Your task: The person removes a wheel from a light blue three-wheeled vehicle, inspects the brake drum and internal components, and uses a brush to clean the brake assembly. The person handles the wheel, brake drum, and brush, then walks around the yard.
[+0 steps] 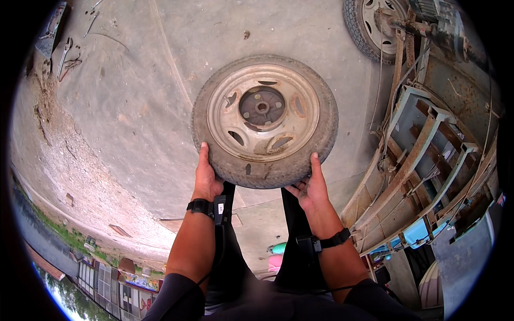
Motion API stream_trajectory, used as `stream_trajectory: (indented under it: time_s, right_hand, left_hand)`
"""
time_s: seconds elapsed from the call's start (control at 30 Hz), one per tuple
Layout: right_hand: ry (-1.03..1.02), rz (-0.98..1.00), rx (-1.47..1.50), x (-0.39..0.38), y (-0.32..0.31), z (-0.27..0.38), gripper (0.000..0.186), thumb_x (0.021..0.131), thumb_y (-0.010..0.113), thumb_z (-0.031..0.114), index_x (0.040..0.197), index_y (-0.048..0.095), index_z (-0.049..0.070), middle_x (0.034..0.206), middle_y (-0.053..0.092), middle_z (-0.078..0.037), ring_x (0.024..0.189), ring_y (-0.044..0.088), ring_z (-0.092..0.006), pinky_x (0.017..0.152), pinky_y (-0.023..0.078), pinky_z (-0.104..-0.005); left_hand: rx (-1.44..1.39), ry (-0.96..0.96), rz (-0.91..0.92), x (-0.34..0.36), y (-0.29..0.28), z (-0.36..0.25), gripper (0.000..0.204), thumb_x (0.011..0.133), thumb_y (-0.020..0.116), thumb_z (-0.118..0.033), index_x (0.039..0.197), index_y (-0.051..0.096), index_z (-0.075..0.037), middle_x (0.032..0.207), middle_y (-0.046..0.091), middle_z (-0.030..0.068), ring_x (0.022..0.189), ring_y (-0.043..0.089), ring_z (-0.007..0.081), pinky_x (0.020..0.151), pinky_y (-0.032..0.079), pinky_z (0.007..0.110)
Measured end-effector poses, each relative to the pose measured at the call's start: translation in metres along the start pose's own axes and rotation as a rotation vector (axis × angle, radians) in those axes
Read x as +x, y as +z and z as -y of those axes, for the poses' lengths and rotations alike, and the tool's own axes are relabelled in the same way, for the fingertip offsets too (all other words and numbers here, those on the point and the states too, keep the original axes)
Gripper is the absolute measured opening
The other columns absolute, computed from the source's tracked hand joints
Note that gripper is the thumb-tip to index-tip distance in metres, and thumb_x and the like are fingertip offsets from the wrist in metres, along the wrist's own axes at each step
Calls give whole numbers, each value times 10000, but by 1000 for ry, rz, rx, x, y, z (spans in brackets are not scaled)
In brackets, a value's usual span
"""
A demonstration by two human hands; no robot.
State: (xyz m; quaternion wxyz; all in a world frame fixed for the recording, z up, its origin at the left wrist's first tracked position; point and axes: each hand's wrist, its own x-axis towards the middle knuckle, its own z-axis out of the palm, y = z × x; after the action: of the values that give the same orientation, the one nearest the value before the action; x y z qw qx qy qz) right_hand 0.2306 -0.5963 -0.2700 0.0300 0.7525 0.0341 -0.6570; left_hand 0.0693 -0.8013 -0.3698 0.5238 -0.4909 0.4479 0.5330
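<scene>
Between my hands is a wheel (265,166), a worn black tyre on a dirty cream steel rim with oval slots and a dark, bolted hub in its centre. Its outer face is turned up toward me. My left hand (206,176) grips the tyre at its near left edge, thumb on the sidewall and fingers curled underneath, mostly hidden. On the near right edge, my right hand (312,187) holds it the same way, with some fingertips showing below the tyre. Both wrists carry black straps with small devices.
At the right stands a rusty metal vehicle frame (412,171) with another wheel (375,27) mounted at its far end. Wrenches (65,51) and other tools lie on the concrete floor (139,107) at the far left. Pale gravel (85,166) spreads along the left.
</scene>
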Motion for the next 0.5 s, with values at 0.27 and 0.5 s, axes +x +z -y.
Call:
stream_trajectory:
  time_s: [0.27,0.5]
  right_hand:
    - [-6,-11,7,0,1,1,1016,880,588,721,1569,210,77,1537,328,-236,1366,403,-384,1115,358,-576]
    - [-9,-22,8,5,-4,-2,1012,883,590,715,1569,210,75,1533,332,-237,1354,419,-382,1107,371,-582]
  left_hand:
    - [4,-9,-12,-4,9,-2,789,987,464,-636,1535,365,-77,1574,400,112,1436,384,306,1189,300,485]
    - [13,-8,-3,-6,9,-1,806,977,471,-651,1536,364,-81,1572,402,112,1436,383,307,1190,294,487]
